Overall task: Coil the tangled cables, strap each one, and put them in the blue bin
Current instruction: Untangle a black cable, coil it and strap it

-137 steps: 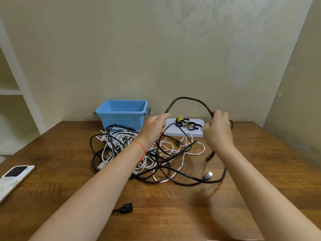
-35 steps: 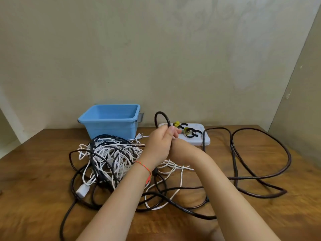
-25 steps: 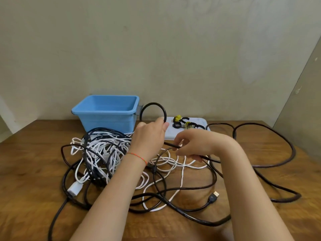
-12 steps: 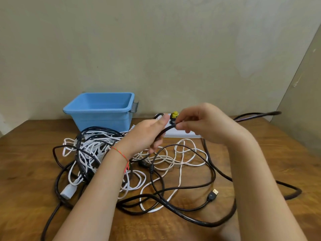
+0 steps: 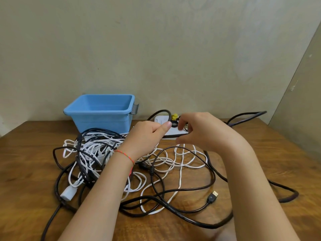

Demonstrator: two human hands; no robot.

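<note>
A tangle of white and black cables (image 5: 97, 150) lies on the wooden table (image 5: 260, 153) in front of the blue bin (image 5: 97, 112). My left hand (image 5: 147, 136) grips a small loop of the thick black cable (image 5: 165, 111), with the thumb pressed on top. My right hand (image 5: 203, 131) hovers just to its right with thumb and fingers apart. The black cable runs between them without being pinched. Further on, the same black cable (image 5: 191, 221) sprawls over the right and front of the table.
A white tray (image 5: 162, 120) behind my hands carries black and yellow straps (image 5: 174, 117). A black USB plug (image 5: 212, 197) lies at front centre and a white plug (image 5: 68, 193) at front left. A wall panel closes off the right side.
My right hand has let go of the black cable it was pinching and spread its fingers. The left hand has kept its loop, and the long cable run on the right has dropped onto the table.
</note>
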